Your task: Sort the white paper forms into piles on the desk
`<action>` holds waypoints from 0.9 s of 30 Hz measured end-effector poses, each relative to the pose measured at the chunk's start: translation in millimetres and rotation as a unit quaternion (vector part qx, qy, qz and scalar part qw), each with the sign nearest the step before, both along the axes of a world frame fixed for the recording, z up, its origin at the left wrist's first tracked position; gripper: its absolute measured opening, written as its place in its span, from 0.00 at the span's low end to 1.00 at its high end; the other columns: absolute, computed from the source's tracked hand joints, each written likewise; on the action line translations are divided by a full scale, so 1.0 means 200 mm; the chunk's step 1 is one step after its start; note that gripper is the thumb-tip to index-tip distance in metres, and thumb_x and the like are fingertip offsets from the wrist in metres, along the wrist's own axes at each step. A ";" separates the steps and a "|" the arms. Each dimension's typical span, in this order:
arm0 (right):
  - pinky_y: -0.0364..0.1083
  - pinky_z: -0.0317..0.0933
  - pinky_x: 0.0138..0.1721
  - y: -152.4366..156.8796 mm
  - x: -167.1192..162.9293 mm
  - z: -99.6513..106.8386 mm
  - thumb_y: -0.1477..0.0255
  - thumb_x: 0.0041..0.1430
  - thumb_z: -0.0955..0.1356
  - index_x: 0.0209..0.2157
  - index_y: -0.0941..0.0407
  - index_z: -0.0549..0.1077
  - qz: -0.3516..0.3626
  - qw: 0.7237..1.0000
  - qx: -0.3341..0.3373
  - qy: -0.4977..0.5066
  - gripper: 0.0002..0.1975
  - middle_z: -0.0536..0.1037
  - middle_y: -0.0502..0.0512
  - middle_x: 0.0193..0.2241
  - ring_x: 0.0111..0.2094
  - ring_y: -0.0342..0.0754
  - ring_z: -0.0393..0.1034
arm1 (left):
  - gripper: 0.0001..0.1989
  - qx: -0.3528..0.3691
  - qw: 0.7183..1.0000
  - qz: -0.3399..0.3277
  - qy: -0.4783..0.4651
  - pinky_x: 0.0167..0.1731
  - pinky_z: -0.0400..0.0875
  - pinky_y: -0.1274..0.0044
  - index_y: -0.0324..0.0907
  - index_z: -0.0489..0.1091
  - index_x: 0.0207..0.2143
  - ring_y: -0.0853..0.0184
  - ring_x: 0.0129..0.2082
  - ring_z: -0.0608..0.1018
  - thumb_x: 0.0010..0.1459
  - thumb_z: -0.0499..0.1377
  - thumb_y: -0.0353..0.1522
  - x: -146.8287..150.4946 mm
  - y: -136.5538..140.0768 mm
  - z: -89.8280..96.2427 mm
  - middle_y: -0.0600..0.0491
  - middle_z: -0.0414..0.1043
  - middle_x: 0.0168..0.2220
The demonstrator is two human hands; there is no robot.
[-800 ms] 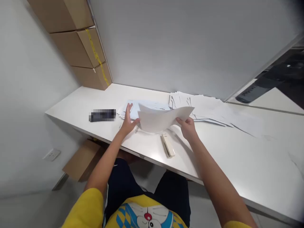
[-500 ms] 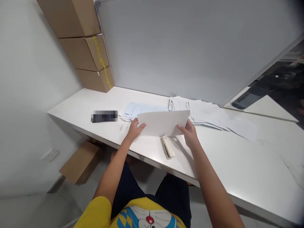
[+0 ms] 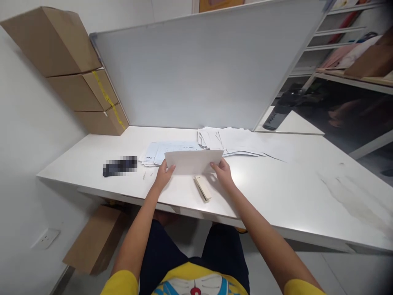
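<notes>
Between my hands stands white paper (image 3: pixel 194 162), tilted up just over the table; whether it is one sheet or several I cannot tell. My left hand (image 3: pixel 165 174) is closed on its left edge, thumb on the near face. At the right edge, my right hand (image 3: pixel 222 171) pinches it the same way. A cream stapler (image 3: pixel 202 188) lies on the table just below the paper. Behind the paper is a pile of bluish printed sheets (image 3: pixel 158 152), partly hidden by it. Further right lies a spread of white sheets (image 3: pixel 239 140).
A dark pixelated object (image 3: pixel 120 166) lies on the table (image 3: pixel 294 188) at left. Stacked cardboard boxes (image 3: pixel 92 90) stand at the back left, beside a whiteboard (image 3: pixel 190 73). A dark bottle (image 3: pixel 275 116) is behind at right. Another box (image 3: pixel 95 237) sits below the table.
My view has tilted up and turned to the right, so more of the whiteboard and the shelves shows. Both hands still grip the paper, held much as before over the stapler.
</notes>
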State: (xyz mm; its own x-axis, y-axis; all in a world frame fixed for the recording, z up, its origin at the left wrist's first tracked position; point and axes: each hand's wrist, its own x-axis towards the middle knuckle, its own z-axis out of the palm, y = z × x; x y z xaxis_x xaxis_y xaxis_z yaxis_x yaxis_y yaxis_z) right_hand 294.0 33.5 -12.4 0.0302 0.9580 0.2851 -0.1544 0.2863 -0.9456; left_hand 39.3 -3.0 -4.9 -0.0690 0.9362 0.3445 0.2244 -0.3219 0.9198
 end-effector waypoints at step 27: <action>0.48 0.66 0.31 -0.61 0.82 0.13 0.71 0.46 0.68 0.38 0.55 0.76 0.054 0.880 -0.360 -0.306 0.14 0.81 0.55 0.32 0.31 0.55 0.75 | 0.18 0.063 0.943 -0.128 0.301 0.62 0.62 0.61 0.48 0.68 0.57 0.58 0.60 0.70 0.67 0.53 0.37 0.31 -0.35 0.06 0.48 0.71 0.56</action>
State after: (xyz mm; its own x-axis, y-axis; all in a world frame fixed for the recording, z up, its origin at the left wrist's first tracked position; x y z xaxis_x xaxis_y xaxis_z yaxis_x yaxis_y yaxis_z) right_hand 457.5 -89.0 13.8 -0.0201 0.8851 -0.4649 0.4567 -0.4055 -0.7918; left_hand 100.4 -72.5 6.3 0.3981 0.8446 0.3581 0.5940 -0.5348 0.6010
